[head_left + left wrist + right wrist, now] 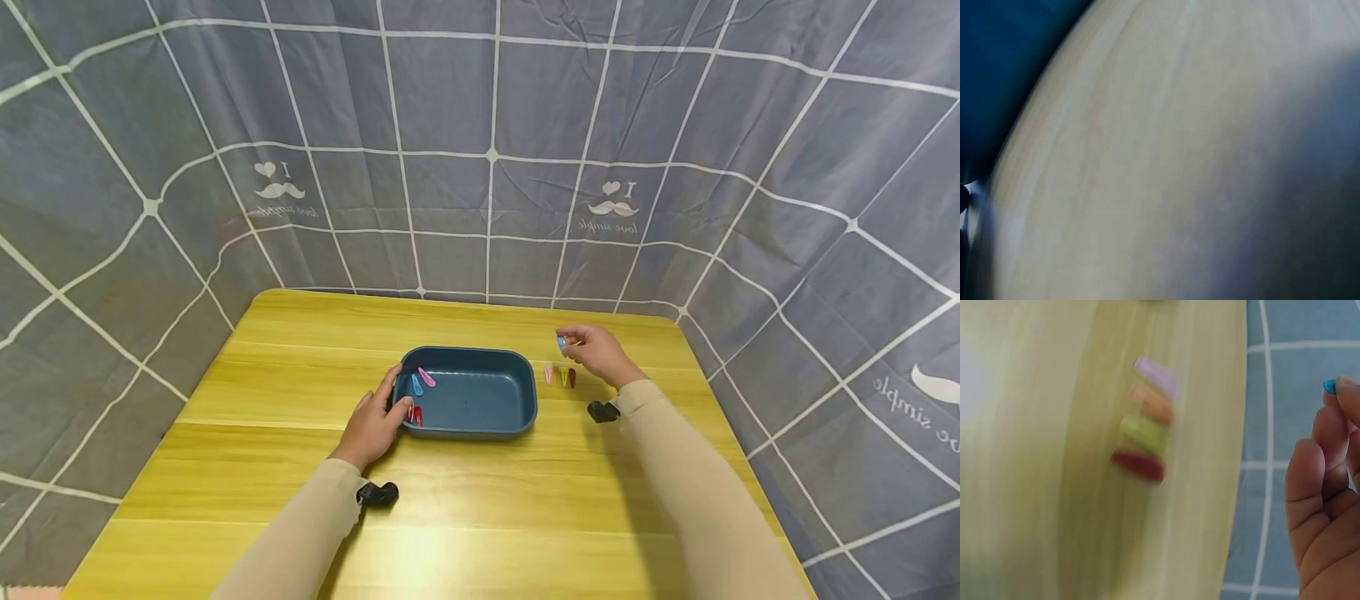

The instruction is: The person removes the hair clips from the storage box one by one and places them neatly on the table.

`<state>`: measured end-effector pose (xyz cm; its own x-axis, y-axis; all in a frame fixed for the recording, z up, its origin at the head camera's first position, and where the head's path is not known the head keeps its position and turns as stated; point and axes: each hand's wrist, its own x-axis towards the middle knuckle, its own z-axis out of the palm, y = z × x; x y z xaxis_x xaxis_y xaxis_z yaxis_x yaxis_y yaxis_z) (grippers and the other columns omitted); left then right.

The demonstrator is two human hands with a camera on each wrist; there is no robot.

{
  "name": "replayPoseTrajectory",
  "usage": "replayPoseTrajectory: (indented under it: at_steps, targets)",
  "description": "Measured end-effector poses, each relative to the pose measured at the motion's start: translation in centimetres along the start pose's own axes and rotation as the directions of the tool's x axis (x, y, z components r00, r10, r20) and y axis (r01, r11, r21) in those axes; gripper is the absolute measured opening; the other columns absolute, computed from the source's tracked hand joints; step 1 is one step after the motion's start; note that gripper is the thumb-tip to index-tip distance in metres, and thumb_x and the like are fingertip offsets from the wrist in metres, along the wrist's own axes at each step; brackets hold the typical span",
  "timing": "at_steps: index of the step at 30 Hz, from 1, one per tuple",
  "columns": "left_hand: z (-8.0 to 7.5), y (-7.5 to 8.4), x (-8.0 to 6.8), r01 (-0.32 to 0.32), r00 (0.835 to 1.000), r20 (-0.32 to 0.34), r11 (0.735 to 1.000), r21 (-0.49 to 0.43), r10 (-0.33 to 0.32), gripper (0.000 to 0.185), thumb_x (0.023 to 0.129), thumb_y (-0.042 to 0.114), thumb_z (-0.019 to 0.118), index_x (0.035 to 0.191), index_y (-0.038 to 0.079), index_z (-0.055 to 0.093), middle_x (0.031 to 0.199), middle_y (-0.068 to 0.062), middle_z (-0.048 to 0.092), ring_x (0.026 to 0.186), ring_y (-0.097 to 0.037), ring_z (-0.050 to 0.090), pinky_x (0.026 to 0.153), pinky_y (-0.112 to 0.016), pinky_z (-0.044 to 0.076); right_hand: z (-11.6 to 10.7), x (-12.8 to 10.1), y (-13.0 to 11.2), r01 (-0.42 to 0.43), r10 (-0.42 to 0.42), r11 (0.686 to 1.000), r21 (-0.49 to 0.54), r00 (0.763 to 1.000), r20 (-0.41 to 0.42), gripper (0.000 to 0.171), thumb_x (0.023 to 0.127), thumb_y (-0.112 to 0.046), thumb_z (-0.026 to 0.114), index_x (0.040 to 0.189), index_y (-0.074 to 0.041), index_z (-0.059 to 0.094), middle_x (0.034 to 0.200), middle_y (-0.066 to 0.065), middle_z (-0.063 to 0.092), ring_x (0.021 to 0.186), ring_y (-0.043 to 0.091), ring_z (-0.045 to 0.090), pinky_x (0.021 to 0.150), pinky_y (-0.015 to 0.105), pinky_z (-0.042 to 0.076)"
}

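On the yellow wooden table [480, 517], walled by grey grid-patterned cloth [480, 125], a dark blue plastic tray [468, 392] holds pink, blue and red hair clips [417, 392]. The left hand [372, 425] grips its rim; the right hand [600, 352] pinches a small blue clip [560, 341] above four loose clips [1146, 419].

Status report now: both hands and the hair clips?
Right hand pinches blue hair clip. Left hand grips blue tray. Path unobstructed.

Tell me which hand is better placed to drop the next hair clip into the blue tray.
The right hand: its fingers already pinch a blue hair clip above the table, right of the blue tray. The left hand only holds the tray's left rim.
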<state>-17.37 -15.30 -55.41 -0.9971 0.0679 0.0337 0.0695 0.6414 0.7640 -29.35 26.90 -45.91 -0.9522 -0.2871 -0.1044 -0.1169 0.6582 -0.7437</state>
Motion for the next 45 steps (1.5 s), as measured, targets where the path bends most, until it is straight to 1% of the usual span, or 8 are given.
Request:
replayPoseTrajectory:
  at_steps: [5,12,17,20,24,34,41,45]
  targets:
    - [-0.1,0.1,-0.1,0.009,1.0,0.008,1.0,0.011,-0.009,0.066,0.111,0.044,0.048,0.169,0.036,0.019,0.163,-0.021,0.044,0.147,-0.053,0.044,0.132,-0.063,0.013,-0.7,-0.7,2.0,-0.039,0.038,0.998,-0.058,0.999,-0.02,0.047,0.105,-0.016,0.063,0.149,-0.003,0.059,0.131,0.021,0.067,0.113,0.032,0.068,0.092,0.045,0.06]
    - [-0.4,0.3,-0.2,0.035,0.999,0.011,0.999,0.008,-0.036,0.066,0.111,0.043,0.049,0.169,0.038,0.018,0.164,-0.02,0.044,0.153,-0.055,0.032,0.128,-0.07,0.017,-1.1,-1.0,4.1,-0.097,0.097,0.99,-0.101,0.995,-0.014,0.044,0.105,-0.018,0.063,0.147,-0.003,0.061,0.131,0.02,0.068,0.12,0.036,0.065,0.097,0.048,0.057]
    - [-0.5,0.3,-0.2,0.021,1.0,0.001,1.0,0.012,-0.021,0.066,0.111,0.043,0.048,0.169,0.036,0.019,0.162,-0.021,0.046,0.152,-0.054,0.035,0.13,-0.068,0.016,-0.8,-1.1,5.1,-0.106,0.105,0.986,-0.129,0.994,-0.012,0.041,0.107,-0.016,0.06,0.145,-0.001,0.062,0.124,0.02,0.07,0.114,0.034,0.065,0.096,0.047,0.056]
    - [-0.5,0.4,-0.2,0.018,1.0,0.002,1.0,0.007,-0.018,0.066,0.111,0.045,0.048,0.169,0.036,0.019,0.161,-0.021,0.047,0.152,-0.053,0.037,0.131,-0.066,0.014,-0.5,-1.2,5.5,-0.143,0.143,0.985,-0.097,0.99,-0.013,0.042,0.106,-0.014,0.06,0.145,-0.002,0.062,0.124,0.018,0.069,0.112,0.032,0.064,0.097,0.046,0.055]
    - [-0.5,0.4,-0.2,0.02,1.0,0.003,1.0,0.008,-0.02,0.066,0.111,0.047,0.048,0.169,0.036,0.019,0.161,-0.021,0.047,0.152,-0.053,0.035,0.13,-0.067,0.015,-0.1,-1.5,5.7,-0.178,0.178,0.982,-0.068,0.984,-0.009,0.044,0.105,-0.015,0.059,0.147,-0.003,0.06,0.129,0.018,0.068,0.119,0.033,0.062,0.104,0.049,0.053]
    - [-0.3,0.3,-0.1,0.021,1.0,0.008,1.0,0.008,-0.021,0.066,0.111,0.044,0.049,0.169,0.035,0.02,0.161,-0.021,0.049,0.152,-0.052,0.038,0.131,-0.066,0.016,0.8,-2.1,6.6,-0.186,0.188,0.98,-0.063,0.982,0.019,0.041,0.108,-0.016,0.057,0.147,-0.003,0.061,0.135,0.021,0.067,0.129,0.038,0.059,0.114,0.057,0.048]
    - [-0.2,0.4,-0.2,0.023,1.0,0.008,1.0,0.007,-0.023,0.065,0.111,0.043,0.05,0.169,0.036,0.02,0.161,-0.02,0.048,0.153,-0.054,0.034,0.129,-0.069,0.018,1.3,-1.8,7.5,-0.215,0.218,0.974,-0.068,0.975,0.036,0.04,0.107,-0.017,0.06,0.145,-0.004,0.062,0.15,0.02,0.06,0.14,0.041,0.052,0.12,0.06,0.042]
    - [-0.1,0.4,-0.2,0.024,1.0,0.013,1.0,0.005,-0.024,0.066,0.111,0.042,0.05,0.169,0.036,0.02,0.161,-0.02,0.048,0.153,-0.053,0.035,0.13,-0.068,0.016,1.6,-1.9,7.8,-0.235,0.238,0.97,-0.064,0.971,0.036,0.04,0.107,-0.017,0.06,0.145,-0.004,0.063,0.146,0.02,0.062,0.14,0.042,0.052,0.119,0.061,0.042]
